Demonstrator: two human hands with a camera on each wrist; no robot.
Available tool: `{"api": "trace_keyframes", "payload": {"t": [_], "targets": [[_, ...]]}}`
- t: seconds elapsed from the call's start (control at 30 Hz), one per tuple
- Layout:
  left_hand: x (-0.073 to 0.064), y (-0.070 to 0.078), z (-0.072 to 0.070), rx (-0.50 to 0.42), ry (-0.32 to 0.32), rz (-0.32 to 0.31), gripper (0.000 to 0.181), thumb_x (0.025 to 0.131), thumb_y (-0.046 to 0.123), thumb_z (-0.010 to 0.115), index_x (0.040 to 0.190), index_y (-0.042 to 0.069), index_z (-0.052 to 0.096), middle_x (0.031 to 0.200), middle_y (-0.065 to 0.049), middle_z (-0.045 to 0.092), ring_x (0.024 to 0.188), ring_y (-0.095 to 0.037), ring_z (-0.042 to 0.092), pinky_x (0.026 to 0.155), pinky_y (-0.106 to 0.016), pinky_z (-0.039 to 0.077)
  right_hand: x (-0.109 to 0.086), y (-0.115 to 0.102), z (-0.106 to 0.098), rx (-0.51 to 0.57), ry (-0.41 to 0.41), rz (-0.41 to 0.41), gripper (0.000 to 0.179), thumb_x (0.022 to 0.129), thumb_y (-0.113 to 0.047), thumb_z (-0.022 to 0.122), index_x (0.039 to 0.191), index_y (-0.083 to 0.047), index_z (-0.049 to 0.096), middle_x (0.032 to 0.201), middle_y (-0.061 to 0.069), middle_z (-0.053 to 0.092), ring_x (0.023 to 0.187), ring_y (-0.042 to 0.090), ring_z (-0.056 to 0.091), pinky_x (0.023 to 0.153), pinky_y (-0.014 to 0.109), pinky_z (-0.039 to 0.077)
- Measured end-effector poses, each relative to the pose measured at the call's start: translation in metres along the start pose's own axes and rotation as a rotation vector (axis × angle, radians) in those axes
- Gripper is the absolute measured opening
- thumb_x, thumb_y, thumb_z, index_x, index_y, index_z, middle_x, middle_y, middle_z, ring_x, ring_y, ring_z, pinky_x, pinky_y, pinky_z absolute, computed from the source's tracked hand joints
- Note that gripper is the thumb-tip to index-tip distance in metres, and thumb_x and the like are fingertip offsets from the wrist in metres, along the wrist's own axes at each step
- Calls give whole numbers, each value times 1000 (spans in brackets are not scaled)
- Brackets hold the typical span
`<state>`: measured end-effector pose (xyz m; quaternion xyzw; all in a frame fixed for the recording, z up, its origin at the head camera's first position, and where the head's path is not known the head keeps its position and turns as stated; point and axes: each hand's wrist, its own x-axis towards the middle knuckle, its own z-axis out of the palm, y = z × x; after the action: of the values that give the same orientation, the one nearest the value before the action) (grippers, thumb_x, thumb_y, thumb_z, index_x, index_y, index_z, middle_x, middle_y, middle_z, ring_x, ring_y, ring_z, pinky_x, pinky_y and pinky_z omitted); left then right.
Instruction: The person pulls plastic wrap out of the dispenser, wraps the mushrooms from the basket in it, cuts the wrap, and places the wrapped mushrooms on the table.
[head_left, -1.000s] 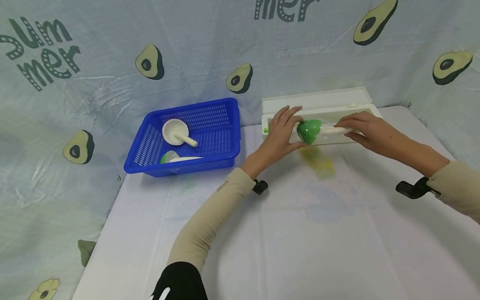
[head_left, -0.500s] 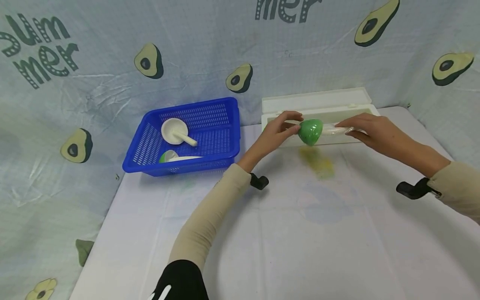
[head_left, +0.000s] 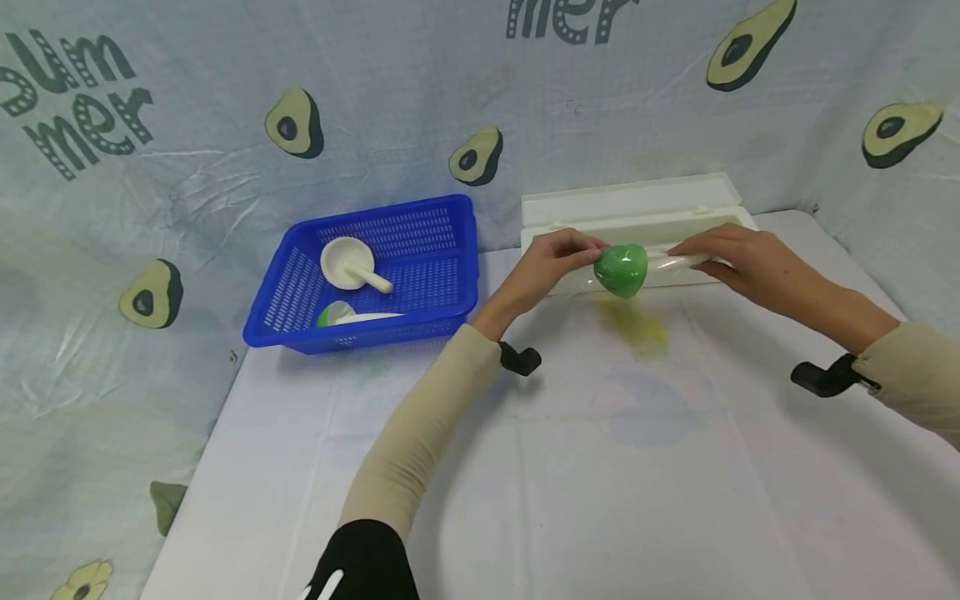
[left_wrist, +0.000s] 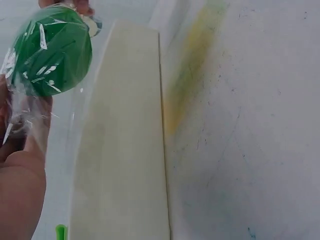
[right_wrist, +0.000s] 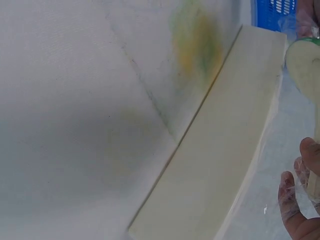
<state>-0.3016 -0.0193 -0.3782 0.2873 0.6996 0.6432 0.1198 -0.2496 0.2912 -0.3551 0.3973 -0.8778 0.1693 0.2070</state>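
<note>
A ladle with a green-backed bowl (head_left: 621, 270) and a white handle (head_left: 666, 263) is held level over the long white box (head_left: 660, 223). Clear plastic film (left_wrist: 25, 117) wraps it, bunched and shiny around the bowl. My right hand (head_left: 738, 258) grips the handle end through the film. At the bowl's left side, my left hand (head_left: 551, 267) pinches the loose end of the film between thumb and fingers. In the right wrist view the bowl's white inside (right_wrist: 302, 65) shows, with my right fingers (right_wrist: 311, 150) below it at the handle.
The white box lies against the back cloth, its lid (head_left: 630, 198) folded back. To its left stands a blue basket (head_left: 431, 321) holding a white ladle (head_left: 348, 258) and a green-and-white utensil (head_left: 339, 314). A white cloth covers the table (head_left: 600, 500).
My left hand has gone from spread fingers beside the bowl to a pinch on the film's end. The bowl has tipped and dropped slightly; my right hand keeps its grip.
</note>
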Motion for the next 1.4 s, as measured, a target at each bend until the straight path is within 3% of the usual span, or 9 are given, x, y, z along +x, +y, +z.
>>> {"api": "trace_keyframes", "payload": {"t": [0.13,0.3,0.4,0.53,0.7,0.8,1.1,1.23,1.4], "targets": [[1,3,2,-123,16,-65,8,104,5,57,101,0,62,120,-11,66,113,-18,63,102,-29,51,1,0,3,-4,5,-46,56,73,14,82,121,-11,70,113,8,70,100,23,63,74,24,46],[3,4,9,-345,136,-121,14,101,-5,53,89,0,58,112,-19,66,110,-27,65,100,-35,54,2,-1,8,3,16,-86,62,70,16,83,123,-11,70,112,8,70,101,23,61,75,29,46],[3,3,13,-329,197,-133,17,100,-7,54,85,0,57,112,-23,67,109,-27,66,97,-34,55,3,-2,10,7,22,-81,61,70,17,83,122,-11,70,112,8,70,101,24,61,77,27,45],[1,4,14,-208,209,-132,8,98,-3,60,93,2,56,113,-17,64,104,-22,67,93,-30,56,6,-3,12,2,2,-58,52,72,17,82,116,-8,69,111,9,69,103,27,61,81,33,48],[-2,3,12,-85,157,-35,16,96,3,70,105,0,57,122,-22,56,99,-19,70,91,-30,57,6,-4,13,16,-53,27,46,77,16,79,116,-5,65,109,12,68,101,31,64,79,48,53],[-2,-1,12,-79,147,16,13,96,4,69,104,-4,62,125,-24,59,103,-21,72,93,-32,57,6,-3,14,29,-56,37,54,77,18,78,123,-8,64,113,11,68,101,30,65,77,46,53],[-7,-12,14,183,221,-1,24,100,23,68,114,5,73,119,-5,67,111,-10,63,93,-22,53,10,-3,18,1,13,9,50,79,16,76,120,-12,68,110,12,66,90,32,66,65,50,54],[-10,-8,14,438,220,-7,35,96,35,72,125,14,73,139,-1,51,129,-12,41,103,-26,41,11,-3,18,-15,-9,48,47,81,15,76,119,-11,64,111,15,64,90,35,66,64,52,54],[-15,1,14,759,91,79,69,83,33,87,143,15,60,144,-8,40,129,-26,33,104,-39,35,8,-2,16,9,-78,88,55,83,13,75,129,-11,59,118,15,64,97,36,66,66,52,55]]}}
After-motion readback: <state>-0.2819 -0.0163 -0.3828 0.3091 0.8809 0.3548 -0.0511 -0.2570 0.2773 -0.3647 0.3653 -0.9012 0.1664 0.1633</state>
